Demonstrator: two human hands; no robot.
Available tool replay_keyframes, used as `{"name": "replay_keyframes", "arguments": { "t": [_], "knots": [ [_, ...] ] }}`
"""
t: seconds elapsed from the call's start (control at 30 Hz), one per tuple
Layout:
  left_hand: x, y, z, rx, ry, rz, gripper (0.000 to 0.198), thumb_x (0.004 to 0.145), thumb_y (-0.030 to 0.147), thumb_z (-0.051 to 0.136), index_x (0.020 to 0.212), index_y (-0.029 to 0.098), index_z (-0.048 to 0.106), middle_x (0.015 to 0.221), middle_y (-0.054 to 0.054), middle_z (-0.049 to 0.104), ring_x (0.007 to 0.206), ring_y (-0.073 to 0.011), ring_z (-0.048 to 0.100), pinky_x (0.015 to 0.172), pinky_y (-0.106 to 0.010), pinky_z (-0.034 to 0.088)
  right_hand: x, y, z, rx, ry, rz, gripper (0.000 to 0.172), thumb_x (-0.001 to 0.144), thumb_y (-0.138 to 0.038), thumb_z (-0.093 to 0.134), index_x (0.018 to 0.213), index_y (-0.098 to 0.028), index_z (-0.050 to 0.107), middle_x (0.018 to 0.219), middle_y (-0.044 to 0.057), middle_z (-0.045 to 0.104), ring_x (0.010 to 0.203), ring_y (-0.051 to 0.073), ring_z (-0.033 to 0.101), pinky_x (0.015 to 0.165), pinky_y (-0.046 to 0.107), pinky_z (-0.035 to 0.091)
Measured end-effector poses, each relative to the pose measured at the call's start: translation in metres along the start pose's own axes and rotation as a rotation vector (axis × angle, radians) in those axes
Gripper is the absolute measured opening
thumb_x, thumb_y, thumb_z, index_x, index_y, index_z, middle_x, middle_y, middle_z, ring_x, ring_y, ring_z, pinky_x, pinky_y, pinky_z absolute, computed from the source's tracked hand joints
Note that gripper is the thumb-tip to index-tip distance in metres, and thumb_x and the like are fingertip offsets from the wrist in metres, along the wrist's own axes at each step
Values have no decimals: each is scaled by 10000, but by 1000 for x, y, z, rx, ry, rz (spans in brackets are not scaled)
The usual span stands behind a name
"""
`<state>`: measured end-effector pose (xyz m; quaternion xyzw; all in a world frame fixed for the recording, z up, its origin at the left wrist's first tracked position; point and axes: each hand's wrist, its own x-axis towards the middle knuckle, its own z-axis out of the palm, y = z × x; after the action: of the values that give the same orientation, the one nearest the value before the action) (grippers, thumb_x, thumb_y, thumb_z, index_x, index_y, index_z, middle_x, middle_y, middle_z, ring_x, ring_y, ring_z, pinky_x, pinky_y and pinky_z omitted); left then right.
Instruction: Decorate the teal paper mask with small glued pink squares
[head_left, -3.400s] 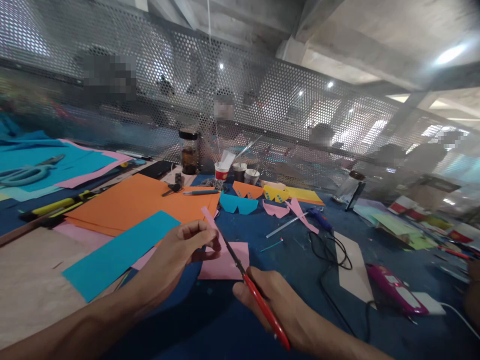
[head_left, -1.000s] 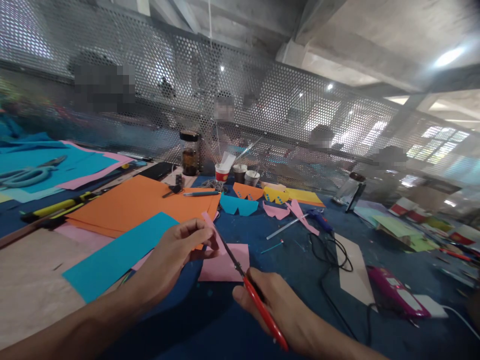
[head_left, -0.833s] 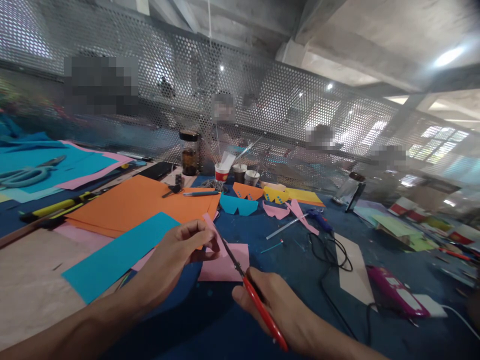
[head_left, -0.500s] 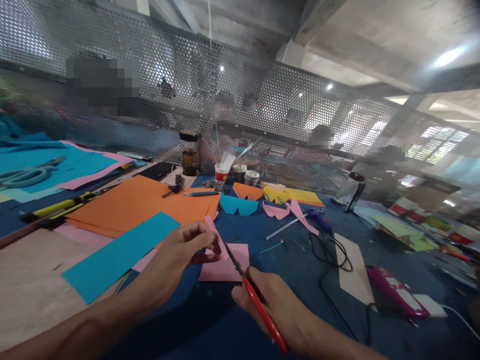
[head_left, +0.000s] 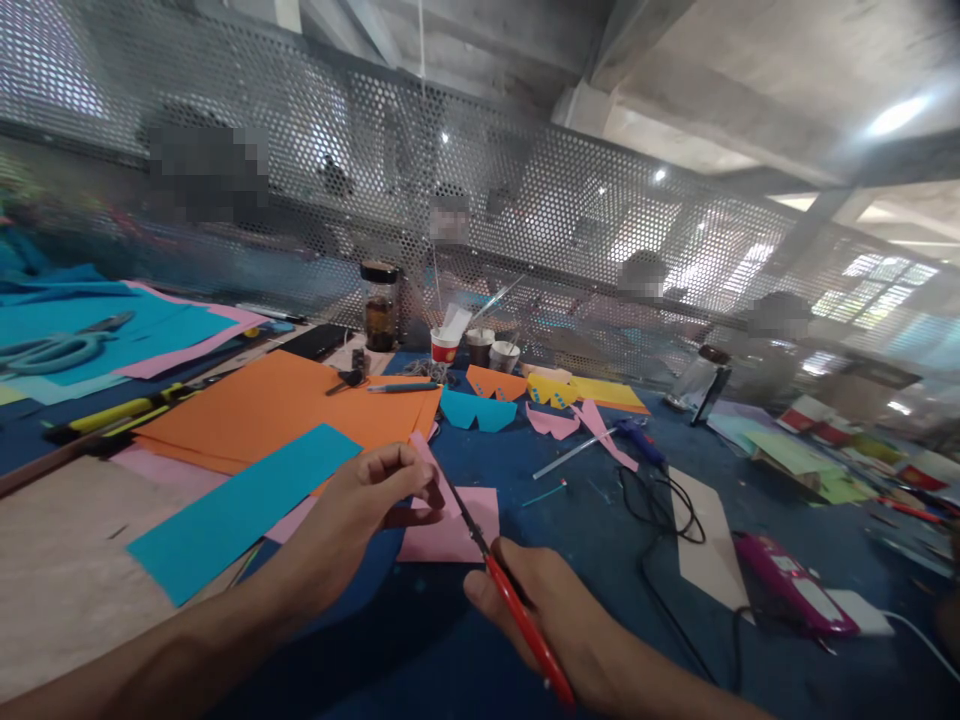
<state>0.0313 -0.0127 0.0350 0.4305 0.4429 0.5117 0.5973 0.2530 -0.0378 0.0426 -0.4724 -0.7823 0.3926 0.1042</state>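
My left hand (head_left: 386, 490) pinches a narrow piece of pink paper (head_left: 421, 452) between its fingertips. In my right hand (head_left: 551, 590) are red-handled scissors (head_left: 517, 615), their blades pointing up and left along the edge of that pink piece. Below the blades a pink paper rectangle (head_left: 465, 535) lies on the blue table. Just left of my left hand rests a long blue paper strip (head_left: 240, 515). Beyond the hands lie cut glasses-like shapes: a blue one (head_left: 478, 410), a pink one (head_left: 553, 422), an orange one (head_left: 495, 383) and a yellow one (head_left: 551, 391).
Orange sheets (head_left: 262, 405) and grey-blue scissors (head_left: 60, 345) lie to the left. A lidded jar (head_left: 380, 308) and paper cups (head_left: 445, 345) stand at the back. A blue glue gun (head_left: 641, 440) with a black cord and a magenta device (head_left: 795, 585) are on the right.
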Motion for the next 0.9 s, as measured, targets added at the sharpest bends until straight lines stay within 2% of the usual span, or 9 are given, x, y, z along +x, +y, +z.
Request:
{"name": "replay_keyframes", "arguments": {
  "t": [0.57,0.9],
  "knots": [
    [2,1,1,11,2,11,247,841,371,727,667,207,668,717,-1,612,715,-170,594,759,-341,583,-2,-2,0,-31,22,6,371,996,-504,471,788,-197,473,708,-18,526,590,102,403,547,244,299],
    [1,-1,-1,-3,-19,11,208,845,309,699,665,210,663,721,-1,610,713,-170,599,772,-348,582,-2,-1,0,-8,5,10,385,1006,-516,449,803,-190,479,679,-20,544,557,91,430,533,232,312]
  ]
}}
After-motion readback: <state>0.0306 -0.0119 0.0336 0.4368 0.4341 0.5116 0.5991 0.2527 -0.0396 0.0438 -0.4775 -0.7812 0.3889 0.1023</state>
